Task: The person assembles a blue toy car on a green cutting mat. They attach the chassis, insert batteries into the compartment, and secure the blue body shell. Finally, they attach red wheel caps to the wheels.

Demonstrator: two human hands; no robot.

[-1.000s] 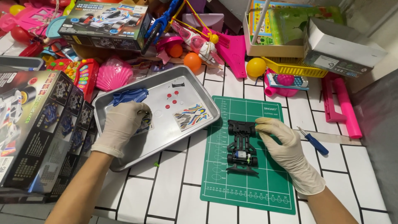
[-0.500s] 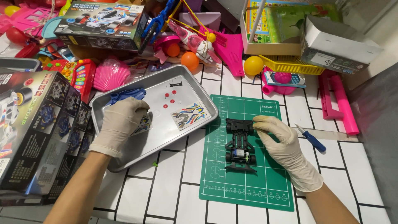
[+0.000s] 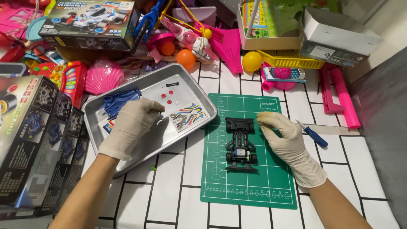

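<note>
The left hand [image 3: 132, 125], in a pale glove, reaches into the shiny metal tray [image 3: 199, 96], fingers curled over small parts; whether it grips one is hidden. The gloved right hand [image 3: 283, 138] pinches at the little black toy car frame [image 3: 240, 144] on the green cutting mat [image 3: 271, 186].

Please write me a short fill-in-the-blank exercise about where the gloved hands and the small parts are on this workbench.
1. The black toy car chassis lies on a ____ cutting mat.
2. The left hand reaches into a metal ____ that holds a sticker sheet and blue parts.
3. The right hand rests at the chassis's ____ side.
4. The blue-handled screwdriver lies to the right of the ____ hand.

Missing words: green; tray; right; right
</note>
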